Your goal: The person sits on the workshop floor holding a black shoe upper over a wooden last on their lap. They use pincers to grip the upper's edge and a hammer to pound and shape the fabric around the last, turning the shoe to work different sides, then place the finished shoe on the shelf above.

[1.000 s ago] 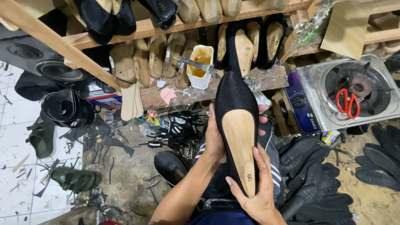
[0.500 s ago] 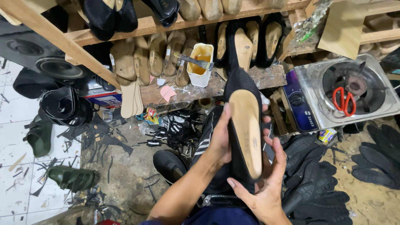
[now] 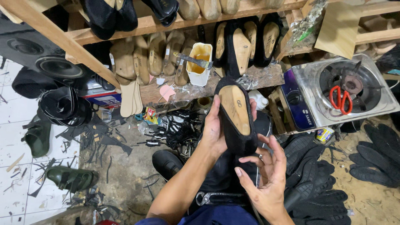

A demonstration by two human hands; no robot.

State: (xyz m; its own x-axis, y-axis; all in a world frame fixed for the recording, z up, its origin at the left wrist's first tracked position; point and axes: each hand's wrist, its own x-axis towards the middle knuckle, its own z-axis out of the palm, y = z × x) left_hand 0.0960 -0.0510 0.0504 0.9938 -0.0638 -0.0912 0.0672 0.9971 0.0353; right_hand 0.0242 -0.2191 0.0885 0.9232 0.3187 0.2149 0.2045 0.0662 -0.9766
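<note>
My left hand (image 3: pixel 214 131) grip closed on black shoe (image 3: pixel 237 121), sole side up, tan insole showing; shoe held in front of bench (image 3: pixel 266 77), left of gas stove (image 3: pixel 346 93); my right hand (image 3: pixel 266 175) grip open, fingers spread, fingertips just below shoe heel; red scissors (image 3: pixel 341 99) on stove burner.

One view only: your head cam, looking steeply down and forward from above your lap. Close range on your left hand (image 3: pixel 214 131) and right hand (image 3: pixel 266 177), both near frame centre and low. The wooden shelf (image 3: pixel 150 26) fills the top edge, the tiled floor (image 3: pixel 16 112) the left, the gas stove (image 3: pixel 333 93) the right. No second view to overlap.
</note>
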